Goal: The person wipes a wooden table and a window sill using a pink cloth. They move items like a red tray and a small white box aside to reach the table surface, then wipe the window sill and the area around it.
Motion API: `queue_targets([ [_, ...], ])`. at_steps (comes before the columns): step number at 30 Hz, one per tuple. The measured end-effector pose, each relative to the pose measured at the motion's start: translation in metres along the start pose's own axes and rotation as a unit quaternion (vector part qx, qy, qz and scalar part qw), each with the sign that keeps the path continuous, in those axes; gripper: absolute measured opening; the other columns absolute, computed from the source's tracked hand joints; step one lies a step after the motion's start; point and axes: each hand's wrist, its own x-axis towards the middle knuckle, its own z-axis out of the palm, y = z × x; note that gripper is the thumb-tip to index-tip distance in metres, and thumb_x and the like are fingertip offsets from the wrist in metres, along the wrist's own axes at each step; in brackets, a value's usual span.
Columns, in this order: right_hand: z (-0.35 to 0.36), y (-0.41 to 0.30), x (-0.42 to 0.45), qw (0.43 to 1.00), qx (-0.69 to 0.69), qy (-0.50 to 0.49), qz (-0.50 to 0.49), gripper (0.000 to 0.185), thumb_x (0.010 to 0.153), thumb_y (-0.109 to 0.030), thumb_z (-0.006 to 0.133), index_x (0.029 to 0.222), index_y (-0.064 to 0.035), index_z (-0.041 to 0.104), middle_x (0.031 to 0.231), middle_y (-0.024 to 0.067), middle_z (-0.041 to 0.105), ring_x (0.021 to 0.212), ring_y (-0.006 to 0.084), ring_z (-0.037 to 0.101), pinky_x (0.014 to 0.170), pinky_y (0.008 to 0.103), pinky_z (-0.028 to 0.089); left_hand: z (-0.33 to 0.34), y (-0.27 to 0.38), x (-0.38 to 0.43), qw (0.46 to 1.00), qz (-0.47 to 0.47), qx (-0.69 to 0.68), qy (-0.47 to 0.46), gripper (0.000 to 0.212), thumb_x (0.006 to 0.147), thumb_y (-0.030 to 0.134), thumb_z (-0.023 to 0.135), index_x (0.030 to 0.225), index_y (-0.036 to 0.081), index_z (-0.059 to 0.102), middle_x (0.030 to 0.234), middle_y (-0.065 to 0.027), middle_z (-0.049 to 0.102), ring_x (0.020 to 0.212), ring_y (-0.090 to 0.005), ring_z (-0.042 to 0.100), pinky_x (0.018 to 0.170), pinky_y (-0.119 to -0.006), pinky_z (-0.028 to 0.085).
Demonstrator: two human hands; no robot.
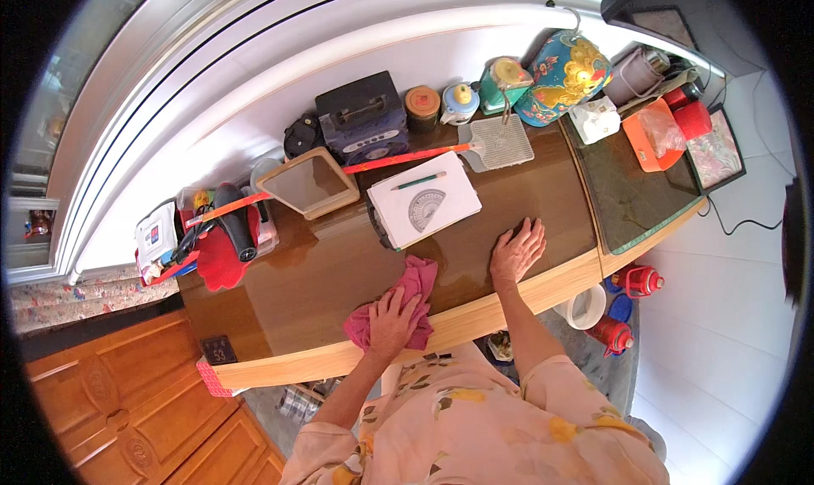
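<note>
My left hand (390,323) lies over a crumpled dark pink cloth (421,278) near the front edge of the brown tabletop (305,300), pressing it down with the fingers slightly bent. Farther right, my right hand (518,250) rests on the same surface, fingers extended and nothing held. Beyond both hands is a stack of white paper (455,195). On the top sheet are a clear protractor (426,209) and a dark green pencil (418,180). Part of a dark object (379,221) shows from under the stack's left side.
An orange-handled fly swatter (407,159) lies behind the paper, crossing a framed tray (310,183). A radio (364,116), jars and a floral-covered thermos (563,78) line the wall. A hair dryer (234,221) sits left. Below right stand a white bucket (584,307) and red thermoses (612,334).
</note>
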Motion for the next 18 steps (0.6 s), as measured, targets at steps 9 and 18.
queue_targets([
  [9, 0.001, -0.001, 0.001, 1.000, 0.011, 0.004, 0.013, 0.049, 0.096, -0.023, 0.052, 0.139, -0.0022, 0.042, 0.151, 0.0182, 0.036, 0.144, 0.0328, 0.029, 0.120, 0.0498, 0.018, -0.001, 0.012, 0.087, 0.999, -0.008, 0.002, 0.046, 0.043, 0.086, 0.032, 0.069, 0.125, 0.016, 0.062, 0.136, -0.0100, 0.051, 0.116, -0.0311, 0.050, 0.091, -0.047, 0.043],
  [18, 0.001, 0.001, 0.000, 0.999, 0.051, 0.009, 0.007, 0.049, 0.095, -0.019, 0.054, 0.139, -0.0013, 0.042, 0.151, 0.0190, 0.034, 0.144, 0.0343, 0.028, 0.119, 0.0515, 0.018, 0.015, 0.043, 0.096, 0.996, 0.090, -0.014, -0.008, 0.040, 0.089, 0.029, 0.066, 0.127, 0.017, 0.061, 0.140, -0.0097, 0.048, 0.121, -0.0312, 0.048, 0.096, -0.050, 0.039],
])
